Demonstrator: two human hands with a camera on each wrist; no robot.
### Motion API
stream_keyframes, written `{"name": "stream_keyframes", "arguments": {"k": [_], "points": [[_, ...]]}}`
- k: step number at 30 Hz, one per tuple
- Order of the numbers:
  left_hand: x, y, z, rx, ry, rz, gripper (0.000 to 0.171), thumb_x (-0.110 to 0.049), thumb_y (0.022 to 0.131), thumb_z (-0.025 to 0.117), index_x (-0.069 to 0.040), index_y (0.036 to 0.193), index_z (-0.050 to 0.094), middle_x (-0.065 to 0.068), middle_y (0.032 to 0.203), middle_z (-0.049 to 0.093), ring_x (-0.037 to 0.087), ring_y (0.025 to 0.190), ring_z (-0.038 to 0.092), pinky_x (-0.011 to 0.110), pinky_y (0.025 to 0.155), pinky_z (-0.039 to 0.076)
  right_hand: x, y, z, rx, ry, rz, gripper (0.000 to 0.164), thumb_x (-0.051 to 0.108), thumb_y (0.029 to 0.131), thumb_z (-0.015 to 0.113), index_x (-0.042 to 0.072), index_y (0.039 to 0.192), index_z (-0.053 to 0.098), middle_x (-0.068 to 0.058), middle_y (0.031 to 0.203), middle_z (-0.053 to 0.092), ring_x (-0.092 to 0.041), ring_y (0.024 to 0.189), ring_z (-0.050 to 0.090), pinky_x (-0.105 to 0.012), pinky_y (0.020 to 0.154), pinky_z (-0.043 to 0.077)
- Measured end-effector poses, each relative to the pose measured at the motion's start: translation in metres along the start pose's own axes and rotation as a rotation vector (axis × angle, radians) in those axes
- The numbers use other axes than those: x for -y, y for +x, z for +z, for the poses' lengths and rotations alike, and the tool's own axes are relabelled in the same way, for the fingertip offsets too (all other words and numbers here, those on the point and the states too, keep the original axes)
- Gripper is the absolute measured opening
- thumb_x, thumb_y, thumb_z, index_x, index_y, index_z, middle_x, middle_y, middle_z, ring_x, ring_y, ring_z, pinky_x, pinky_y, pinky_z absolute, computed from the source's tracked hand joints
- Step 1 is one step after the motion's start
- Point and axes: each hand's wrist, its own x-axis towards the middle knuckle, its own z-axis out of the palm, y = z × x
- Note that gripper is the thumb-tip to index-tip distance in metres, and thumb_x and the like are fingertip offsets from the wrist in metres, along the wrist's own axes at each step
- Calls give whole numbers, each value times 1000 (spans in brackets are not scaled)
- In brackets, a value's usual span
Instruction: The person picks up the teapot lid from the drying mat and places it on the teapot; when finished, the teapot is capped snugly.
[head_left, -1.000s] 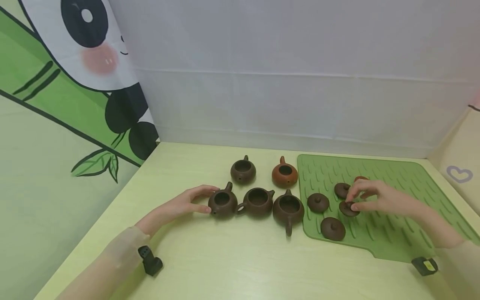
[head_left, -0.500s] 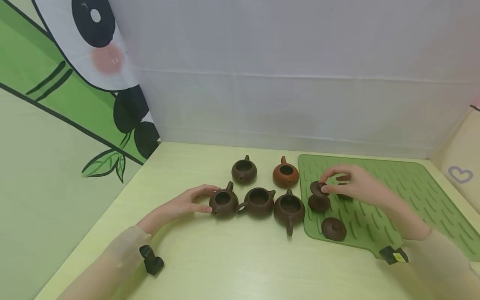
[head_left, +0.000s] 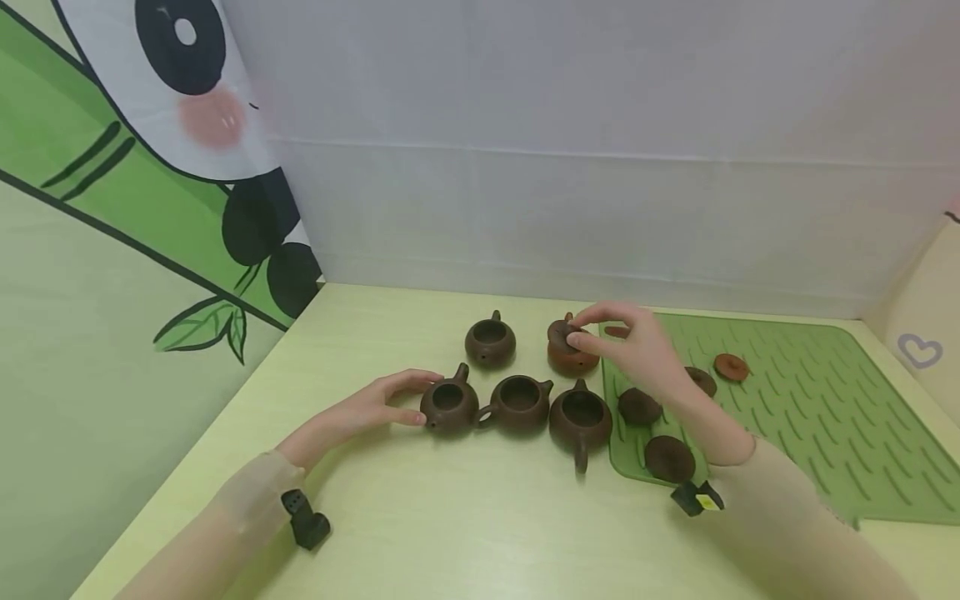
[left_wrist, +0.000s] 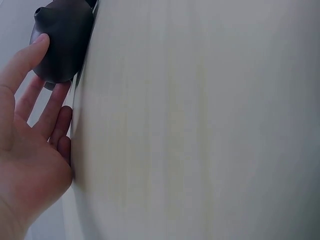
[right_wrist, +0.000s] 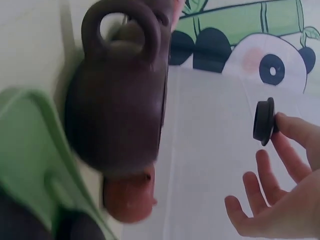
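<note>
My left hand (head_left: 367, 410) holds a dark brown teapot (head_left: 452, 425) at its left side, thumb near the spout and fingers behind. The teapot is lidless and upright on the table. My right hand (head_left: 637, 346) pinches a dark brown teapot lid (head_left: 558, 335) by its knob. In the head view that lid overlaps the reddish-brown teapot (head_left: 573, 364); in the right wrist view the lid (right_wrist: 262, 121) hangs in the air, apart from any teapot. Three other dark lidless teapots stand near: a back one (head_left: 491, 358), a middle one (head_left: 520, 422) and a right one (head_left: 594, 437).
A green ridged mat (head_left: 810, 417) lies at the right. On it are three dark lids, including a front one (head_left: 670, 459), and a reddish lid (head_left: 731, 367). A white cloth wall (head_left: 585, 217) stands behind the table, a panda print at the left.
My right hand has picked up a dark lid from the mat and carried it left, over the other lids, toward the reddish-brown teapot. My left hand stays on its teapot.
</note>
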Motion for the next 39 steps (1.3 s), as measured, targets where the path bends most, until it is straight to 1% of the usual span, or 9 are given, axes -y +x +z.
{"name": "stream_keyframes", "arguments": {"k": [4, 7, 10, 13, 17, 25, 28, 34, 39], "points": [[-1, 0, 1, 0, -6, 1, 62, -25, 88, 75, -22, 144, 48, 6, 146, 52, 30, 140, 43, 59, 118, 24, 6, 5, 23, -1, 30, -13, 21, 33, 87, 76, 21, 104, 74, 1, 112, 70, -17, 110, 61, -44, 108, 43], [-2, 0, 1, -1, -17, -5, 62, -25, 87, 75, -23, 144, 49, 6, 146, 52, 30, 140, 43, 59, 118, 25, 9, 7, 40, 12, 33, -24, 19, 31, 87, 77, 23, 104, 74, 2, 110, 68, -18, 87, 62, -38, 90, 49], [-2, 0, 2, -1, -17, -8, 63, -25, 87, 75, -23, 144, 48, 6, 146, 52, 30, 140, 43, 59, 117, 25, 11, 8, 55, 11, 32, -42, 18, 32, 87, 77, 26, 103, 74, 5, 110, 67, -17, 67, 52, -33, 71, 45], [-2, 0, 2, -3, -13, -4, 63, -25, 87, 76, -22, 144, 49, 6, 145, 53, 30, 139, 44, 58, 117, 26, 12, 10, 71, 7, 54, -51, 16, 32, 86, 77, 27, 102, 74, 8, 112, 67, -11, 79, 56, -34, 82, 47], [-6, -1, 0, 4, 25, 11, 62, -25, 87, 76, -22, 143, 50, 5, 143, 55, 29, 137, 47, 57, 116, 29, 12, 12, 88, 18, 74, -70, 13, 29, 86, 77, 27, 99, 74, 7, 109, 68, -10, 115, 57, -50, 109, 39], [-20, 0, -9, 46, 164, -5, 61, -29, 87, 76, -27, 142, 51, 5, 136, 61, 31, 133, 51, 64, 112, 30, 16, 17, 109, 36, 65, -92, 13, 27, 87, 77, 25, 100, 74, 4, 106, 68, -23, 110, 58, -50, 104, 42], [-22, 0, -10, 57, 160, -29, 60, -30, 87, 75, -28, 142, 51, 7, 133, 63, 31, 133, 51, 64, 110, 32, 17, 20, 116, 52, 87, -100, 14, 24, 87, 77, 20, 100, 74, 0, 105, 68, -30, 110, 58, -52, 102, 44], [-20, -2, -12, 76, 142, -47, 59, -31, 89, 74, -27, 142, 49, 9, 136, 62, 29, 133, 51, 61, 111, 32, 17, 25, 130, 45, 59, -104, 14, 24, 85, 79, 20, 98, 76, 1, 103, 70, -24, 109, 60, -48, 101, 46], [-21, -3, -12, 82, 115, -57, 59, -31, 90, 72, -27, 144, 48, 9, 142, 57, 30, 135, 50, 61, 112, 32, 16, 26, 139, 51, 56, -95, 14, 23, 84, 79, 19, 97, 76, -1, 102, 68, -30, 109, 60, -50, 99, 47]]}}
